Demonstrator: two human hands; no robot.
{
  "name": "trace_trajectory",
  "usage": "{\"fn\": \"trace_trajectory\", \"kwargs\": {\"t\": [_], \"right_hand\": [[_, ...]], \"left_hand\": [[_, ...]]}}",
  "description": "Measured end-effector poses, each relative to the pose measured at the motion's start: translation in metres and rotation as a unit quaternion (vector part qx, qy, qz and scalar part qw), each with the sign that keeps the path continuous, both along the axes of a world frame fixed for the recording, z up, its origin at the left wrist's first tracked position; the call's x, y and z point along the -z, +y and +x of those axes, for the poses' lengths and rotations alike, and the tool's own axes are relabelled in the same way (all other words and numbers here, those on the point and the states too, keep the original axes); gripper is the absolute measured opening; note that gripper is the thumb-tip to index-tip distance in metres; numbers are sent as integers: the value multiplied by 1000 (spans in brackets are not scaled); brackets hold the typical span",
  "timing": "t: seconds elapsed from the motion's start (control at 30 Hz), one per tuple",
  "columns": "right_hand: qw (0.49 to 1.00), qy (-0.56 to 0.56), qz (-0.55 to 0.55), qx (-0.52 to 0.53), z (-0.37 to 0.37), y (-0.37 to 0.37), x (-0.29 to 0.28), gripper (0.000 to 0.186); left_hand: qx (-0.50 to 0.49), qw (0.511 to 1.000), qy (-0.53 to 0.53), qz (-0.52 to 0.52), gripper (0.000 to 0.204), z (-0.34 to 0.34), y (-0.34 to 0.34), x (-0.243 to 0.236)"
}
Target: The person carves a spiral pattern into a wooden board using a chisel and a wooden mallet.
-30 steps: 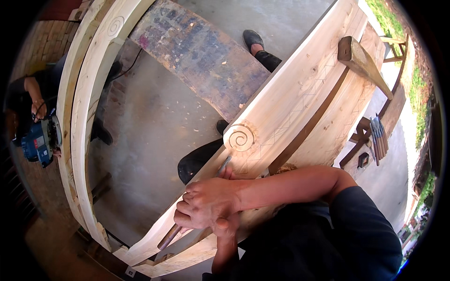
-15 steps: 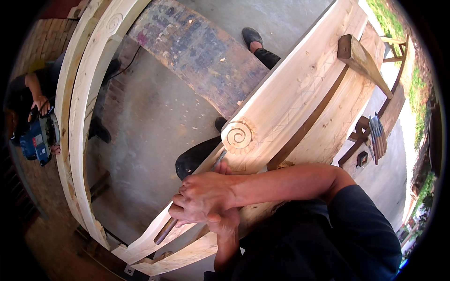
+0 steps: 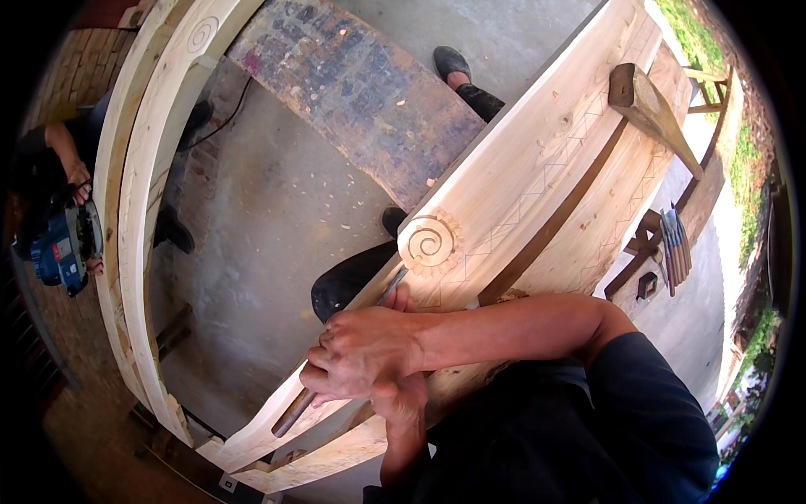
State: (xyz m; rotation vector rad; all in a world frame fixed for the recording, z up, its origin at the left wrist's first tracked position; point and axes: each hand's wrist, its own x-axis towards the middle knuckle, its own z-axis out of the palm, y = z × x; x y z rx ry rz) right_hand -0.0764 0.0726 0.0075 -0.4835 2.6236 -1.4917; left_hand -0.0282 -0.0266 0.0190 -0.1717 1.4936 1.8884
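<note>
1. The carved spiral (image 3: 430,242) sits near the edge of a pale timber (image 3: 512,197); I take every place from it.
2. Just below the spiral and to its left, a chisel (image 3: 293,415) slants up towards it. The tip is beside the spiral's lower edge; I cannot tell whether it bites the wood.
3. The carver's right hand (image 3: 361,353), lower left of the spiral, is wrapped around the chisel, the brown handle end poking out past the fingers.
4. The left hand (image 3: 400,300) crosses underneath, mostly hidden, with fingertips close along the blade nearer the spiral; I cannot see its full grip.
5. Well up and to the right of the spiral, a wooden mallet (image 3: 653,116) lies across the timbers.
6. Right of the spiral, beyond the timber, are a cluster of slim tools (image 3: 677,252) and a small dark block (image 3: 647,286).
7. Above and left of the spiral stretches a stained plank (image 3: 361,97).
8. Far left of the spiral, past 2 curved beams (image 3: 159,168), a co-worker's hand (image 3: 81,180) is on a blue power tool (image 3: 57,250).
</note>
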Motion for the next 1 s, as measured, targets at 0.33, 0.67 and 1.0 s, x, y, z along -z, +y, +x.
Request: {"fn": "trace_trajectory", "kwargs": {"t": [0.33,0.67,1.0], "right_hand": [[1000,-11,-1,6,-7,5,1,42],[949,-60,262,165,10,-26,-9,42],[976,151,-34,155,-7,9,15,42]], "left_hand": [[-25,999,27,-9,131,-15,-1,6],[-31,999,-6,-45,128,-28,13,-12],[58,998,-27,28,118,-38,11,-13]]}}
